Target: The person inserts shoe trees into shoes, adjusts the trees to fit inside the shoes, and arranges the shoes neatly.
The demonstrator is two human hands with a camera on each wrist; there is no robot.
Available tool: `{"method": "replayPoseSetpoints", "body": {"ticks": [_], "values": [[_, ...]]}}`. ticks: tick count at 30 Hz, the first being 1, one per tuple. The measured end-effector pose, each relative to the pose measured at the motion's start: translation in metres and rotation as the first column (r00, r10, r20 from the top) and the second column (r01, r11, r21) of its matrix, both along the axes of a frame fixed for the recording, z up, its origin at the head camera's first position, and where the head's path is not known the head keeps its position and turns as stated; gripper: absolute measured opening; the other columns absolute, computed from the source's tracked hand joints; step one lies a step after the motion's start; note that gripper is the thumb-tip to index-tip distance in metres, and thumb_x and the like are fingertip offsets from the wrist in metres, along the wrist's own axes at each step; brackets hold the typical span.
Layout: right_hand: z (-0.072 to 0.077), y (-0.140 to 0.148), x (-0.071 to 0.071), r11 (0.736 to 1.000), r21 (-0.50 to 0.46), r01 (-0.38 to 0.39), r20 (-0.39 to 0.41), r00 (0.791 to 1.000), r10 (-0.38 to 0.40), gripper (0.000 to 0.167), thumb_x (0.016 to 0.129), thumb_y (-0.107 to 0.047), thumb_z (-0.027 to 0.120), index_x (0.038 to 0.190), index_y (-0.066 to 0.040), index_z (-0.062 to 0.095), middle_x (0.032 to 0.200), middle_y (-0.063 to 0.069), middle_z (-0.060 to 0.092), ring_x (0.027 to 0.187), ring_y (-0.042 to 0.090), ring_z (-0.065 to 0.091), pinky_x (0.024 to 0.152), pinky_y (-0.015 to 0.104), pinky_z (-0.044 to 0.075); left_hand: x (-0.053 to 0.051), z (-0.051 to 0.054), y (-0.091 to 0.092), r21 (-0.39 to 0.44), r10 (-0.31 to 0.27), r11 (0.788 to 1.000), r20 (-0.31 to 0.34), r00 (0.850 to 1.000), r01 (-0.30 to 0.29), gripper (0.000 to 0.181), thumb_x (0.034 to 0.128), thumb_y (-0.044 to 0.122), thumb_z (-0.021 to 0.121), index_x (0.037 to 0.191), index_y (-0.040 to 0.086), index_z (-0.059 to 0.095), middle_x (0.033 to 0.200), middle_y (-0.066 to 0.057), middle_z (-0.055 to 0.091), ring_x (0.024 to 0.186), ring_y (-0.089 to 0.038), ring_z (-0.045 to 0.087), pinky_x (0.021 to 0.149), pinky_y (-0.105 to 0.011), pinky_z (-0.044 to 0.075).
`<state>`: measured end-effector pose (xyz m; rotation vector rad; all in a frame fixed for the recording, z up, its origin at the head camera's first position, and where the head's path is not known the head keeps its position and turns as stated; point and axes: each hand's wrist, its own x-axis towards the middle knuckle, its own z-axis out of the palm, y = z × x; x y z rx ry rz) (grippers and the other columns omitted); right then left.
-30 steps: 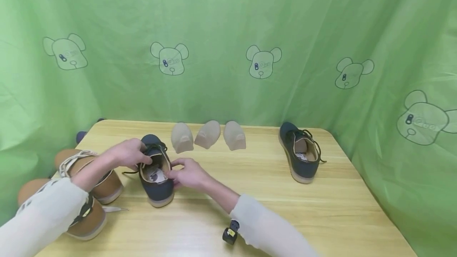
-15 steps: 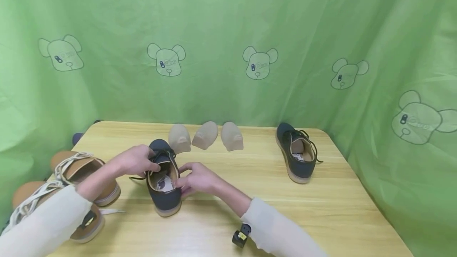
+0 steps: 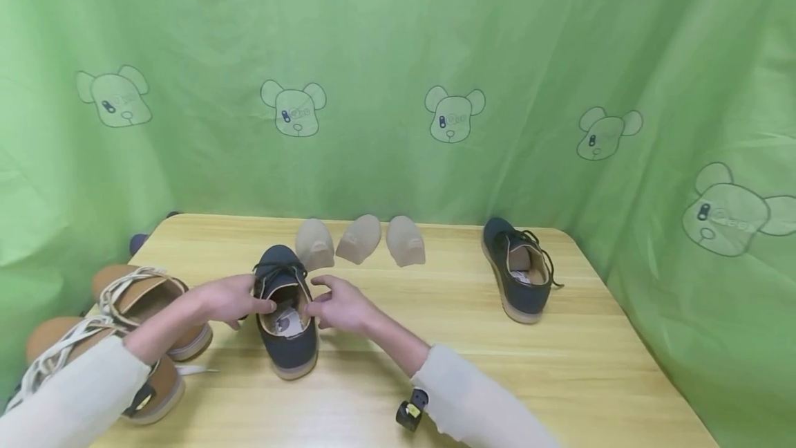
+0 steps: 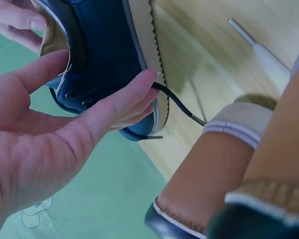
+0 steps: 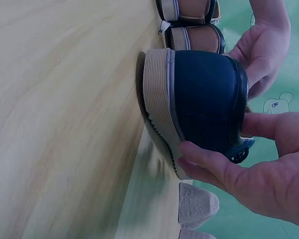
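A dark navy lace-up shoe (image 3: 289, 348) stands on the table at left of centre, toe away from me, heel nearest. My left hand (image 3: 230, 298) lies along its left side, thumb over the collar opening. In the left wrist view the left fingers (image 4: 117, 107) extend fairly straight along the outer side near a loose lace. On the other side my right hand (image 3: 345, 306) spreads thumb and fingers around the collar wall. Its fingertips lie by the sole in the right wrist view, thumb at the collar. A whitish printed patch (image 3: 288, 322) shows inside the shoe.
Two brown shoes (image 3: 163, 393) with cream laces stand at the left under my forearm. Three beige toe-shaped inserts (image 3: 359, 238) lie along the back edge. The matching navy shoe (image 3: 525, 296) stands at the right. A green curtain (image 3: 398, 33) surrounds the wooden table (image 3: 472, 337).
The navy shoe shifted right and slightly nearer with both hands, then stayed put. Since half a second ago my left hand has come nearer, and the right index finger has lifted outward.
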<state>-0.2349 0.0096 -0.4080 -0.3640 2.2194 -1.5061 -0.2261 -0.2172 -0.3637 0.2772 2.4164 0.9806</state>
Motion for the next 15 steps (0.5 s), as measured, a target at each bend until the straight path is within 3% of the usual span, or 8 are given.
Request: {"method": "replayPoseSetpoints", "body": {"ticks": [2,7,15], "values": [[-0.002,-0.002,-0.001,0.999,-0.052,0.007,0.032,0.999,-0.005,0.069,0.087,-0.006,0.067,0.151,0.000,0.041,0.119,0.024,0.071,0.091,0.033,0.073,0.086,0.046,0.061,0.001,-0.003,0.001,0.039,0.022,0.999,0.044,0.999,-0.023,0.053,0.0972,0.014,0.062,0.139,-0.014,0.044,0.131,-0.034,0.055,0.117,-0.049,0.058,0.078,-0.051,0.062],[-0.003,-0.005,-0.004,0.985,-0.167,0.049,0.140,0.990,-0.026,0.071,0.081,0.004,0.065,0.149,-0.001,0.046,0.113,0.030,0.070,0.100,0.043,0.071,0.081,0.041,0.062,0.002,-0.009,0.006,0.136,0.058,0.988,0.099,0.993,-0.071,0.049,0.0918,0.005,0.060,0.133,-0.017,0.044,0.122,-0.032,0.058,0.107,-0.042,0.062,0.083,-0.054,0.061],[-0.001,-0.009,-0.007,0.989,-0.135,0.060,0.121,0.992,-0.044,0.070,0.074,0.008,0.063,0.143,-0.003,0.055,0.098,0.028,0.073,0.081,0.030,0.071,0.071,0.036,0.062,0.003,-0.017,0.005,0.239,0.102,0.962,0.144,0.984,-0.134,0.057,0.0820,-0.009,0.053,0.136,-0.021,0.036,0.127,-0.040,0.053,0.110,-0.047,0.064,0.089,-0.052,0.059]]}}
